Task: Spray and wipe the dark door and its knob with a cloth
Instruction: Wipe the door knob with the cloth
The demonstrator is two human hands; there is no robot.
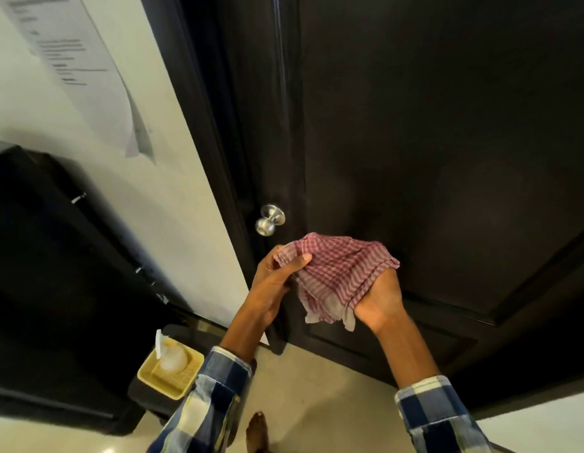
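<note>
The dark door [431,142] fills the upper right of the head view, and its silver knob [270,220] sticks out near its left edge. Just below and to the right of the knob, a red-and-white checked cloth [336,273] is bunched between both hands. My left hand [274,279] pinches the cloth's left end with thumb and fingers. My right hand [379,299] grips its right side, with the fingers hidden under the fabric. A spray bottle [170,356] with a white nozzle lies in a yellow tray [153,379] at the lower left.
A black cabinet [55,273] stands on the left against a white wall [173,178] that has a paper sheet [85,70] hung on it. The yellow tray sits on a low dark stand by the cabinet. A bare foot [258,433] is on the pale floor [316,403].
</note>
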